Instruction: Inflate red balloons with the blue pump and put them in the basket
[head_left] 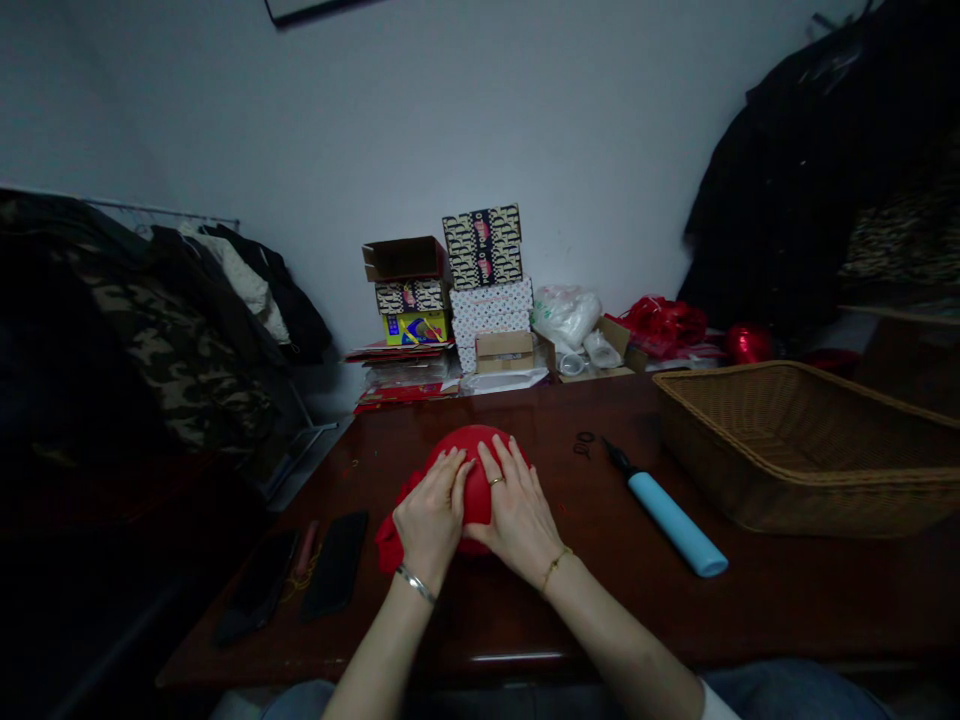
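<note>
A round, smooth red balloon (478,497) rests on the dark wooden table (592,610) in front of me. My left hand (431,505) lies on its near left side, fingers bent and held together, thumb pressed alongside. My right hand (519,505) curves over the right side of the balloon, its fingers long and slightly parted. Between them the hands clasp it. Bunched red material (388,545) pokes out to the left, partly under my left hand. Nearest on the right lies a light blue hand pump (675,520) with a black nozzle.
A wicker basket (750,480) takes up the table's right side; small black scissors (583,443) lie near the pump. At left are two dark phones (335,562) (259,585). Stacked boxes (491,320) and plastic bags (566,315) line the back wall, with hanging clothes at both sides.
</note>
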